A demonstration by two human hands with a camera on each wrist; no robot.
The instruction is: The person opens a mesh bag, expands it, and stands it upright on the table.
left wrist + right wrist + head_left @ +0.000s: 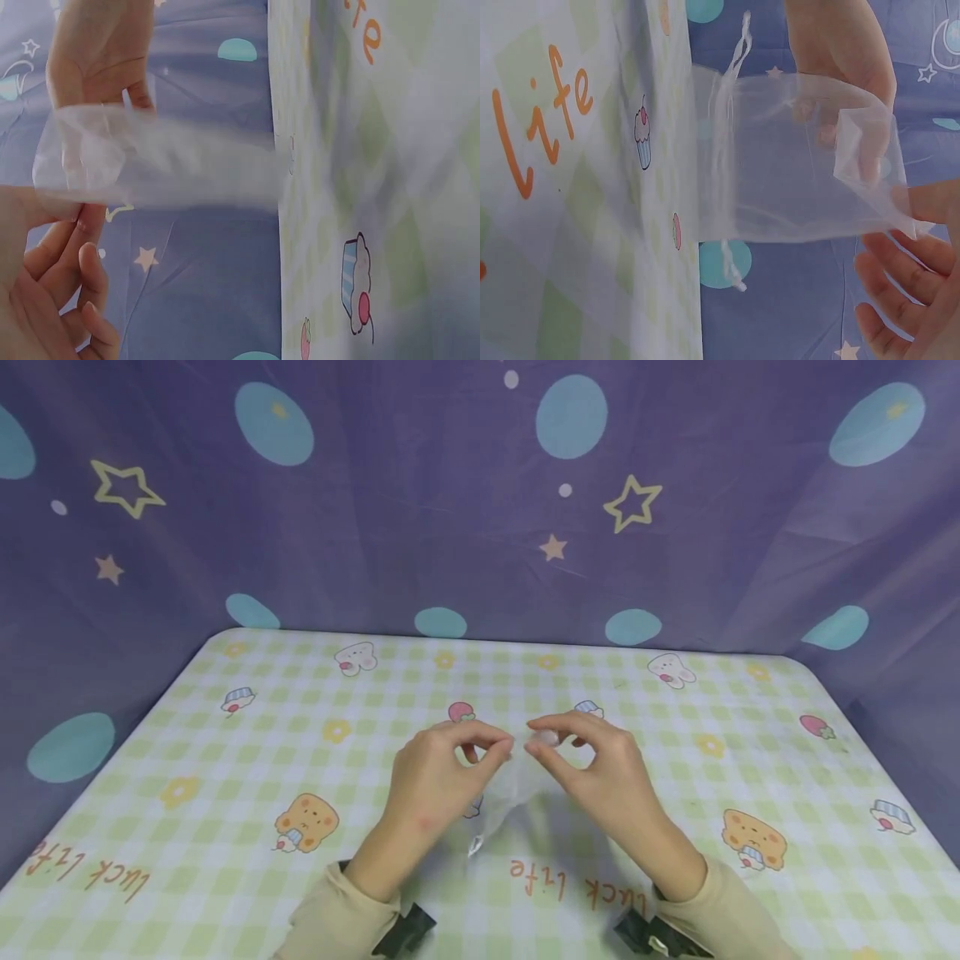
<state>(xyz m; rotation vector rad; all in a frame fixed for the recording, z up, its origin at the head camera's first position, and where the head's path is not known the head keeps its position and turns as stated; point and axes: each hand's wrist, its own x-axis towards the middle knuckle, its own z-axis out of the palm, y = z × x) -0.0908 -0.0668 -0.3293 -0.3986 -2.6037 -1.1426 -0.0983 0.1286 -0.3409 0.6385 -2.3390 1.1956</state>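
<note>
A sheer white drawstring pouch (pixel 516 787) hangs between both hands above the tablecloth. My left hand (pixel 441 772) pinches one upper corner between thumb and index finger. The opposite upper corner is pinched by my right hand (pixel 609 764), its other fingers loosely bent in the right wrist view. There the white drawstrings (pixel 726 150) run across the pouch's lower part, and their ends stick out at both sides. A folded flap shows through the thin fabric near the top. In the left wrist view the pouch's lower end is blurred.
A green and white checked tablecloth (pixel 225 760) with printed bears, cupcakes and lettering covers the table. Behind it hangs a purple curtain (pixel 450 510) with stars and teal ovals. Dark straps (pixel 405 931) sit at the sleeve cuffs.
</note>
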